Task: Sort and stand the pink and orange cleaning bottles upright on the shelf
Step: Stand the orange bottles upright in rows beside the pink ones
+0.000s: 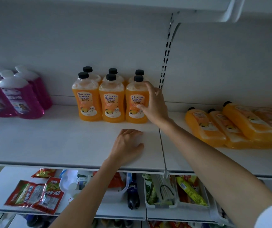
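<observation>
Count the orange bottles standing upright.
6: front-left bottle, front-middle bottle, front-right bottle in the right hand; back-left bottle, back-middle bottle, back-right bottle, mostly hidden. Others may hide behind.

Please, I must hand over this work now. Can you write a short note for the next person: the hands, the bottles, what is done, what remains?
Left hand: open, flat on the shelf.
Right hand: grips the front right orange bottle, which is upright.
Done: six upright orange bottles in two rows of three; pink bottles stand at the far left.
Left: the lying orange bottles on the right section need standing up.
</observation>
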A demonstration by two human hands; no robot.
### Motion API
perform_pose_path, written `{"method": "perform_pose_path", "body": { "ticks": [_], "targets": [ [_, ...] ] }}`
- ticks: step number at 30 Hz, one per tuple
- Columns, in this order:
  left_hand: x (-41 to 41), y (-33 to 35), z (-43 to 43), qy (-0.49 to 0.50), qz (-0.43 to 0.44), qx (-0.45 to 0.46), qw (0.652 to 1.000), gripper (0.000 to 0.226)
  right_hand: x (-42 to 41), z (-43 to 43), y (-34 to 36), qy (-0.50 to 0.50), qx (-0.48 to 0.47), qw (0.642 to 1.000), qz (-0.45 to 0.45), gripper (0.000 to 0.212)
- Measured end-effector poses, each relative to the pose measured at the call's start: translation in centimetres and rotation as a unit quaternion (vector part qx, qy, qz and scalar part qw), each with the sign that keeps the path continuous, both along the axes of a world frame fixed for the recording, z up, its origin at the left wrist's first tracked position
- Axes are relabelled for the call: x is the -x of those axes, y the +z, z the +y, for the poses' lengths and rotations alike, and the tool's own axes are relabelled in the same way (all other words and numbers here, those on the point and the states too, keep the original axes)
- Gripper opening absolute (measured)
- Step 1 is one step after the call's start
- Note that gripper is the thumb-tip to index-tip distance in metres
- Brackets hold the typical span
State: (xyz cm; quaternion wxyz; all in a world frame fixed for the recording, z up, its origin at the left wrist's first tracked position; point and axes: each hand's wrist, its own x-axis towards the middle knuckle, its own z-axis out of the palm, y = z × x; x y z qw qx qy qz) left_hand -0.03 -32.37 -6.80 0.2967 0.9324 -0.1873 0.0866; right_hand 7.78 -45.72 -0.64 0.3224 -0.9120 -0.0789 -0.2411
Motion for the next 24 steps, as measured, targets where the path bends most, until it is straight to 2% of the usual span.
{"method": "perform_pose_path", "body": {
  "ticks": [2, 4, 7, 12, 14, 21, 24],
  "targets": [
    [-0.1, 0.2, 0.1, 0.006, 0.020, 0.024, 0.999, 0.041, 0.1, -0.3, 0.0, 0.022, -0.014, 0.999, 0.024, 0.082],
    [-0.1, 0.3, 0.2, 0.009, 0.035, 0.040, 0.999, 0.038, 0.3, -1.3, -0.1, 0.042, -0.077, 0.996, 0.034, 0.091],
    [-0.4, 0.2, 0.3, 0.019, 0.045, 0.047, 0.998, 0.036, 0.8, -4.4, 0.0, 0.017, -0.118, 0.991, 0.060, 0.086],
    [-1.4, 0.3, -0.9, 0.066, 0.080, 0.051, 0.993, 0.027, 1.5, -11.6, 0.6, -0.053, -0.080, 0.989, 0.115, 0.058],
    [-1.9, 0.7, -2.4, 0.097, 0.093, 0.054, 0.989, 0.024, 1.9, -14.3, 0.6, -0.082, -0.031, 0.986, 0.140, 0.050],
    [-1.7, 0.7, -9.1, 0.147, 0.052, -0.013, 0.988, 0.020, 4.3, -20.2, -0.8, -0.085, 0.089, 0.973, 0.196, 0.035],
    [-1.8, 0.6, -10.1, 0.111, 0.049, -0.018, 0.992, 0.026, 4.3, -19.8, -1.2, -0.075, 0.099, 0.975, 0.187, 0.038]
  ]
}}
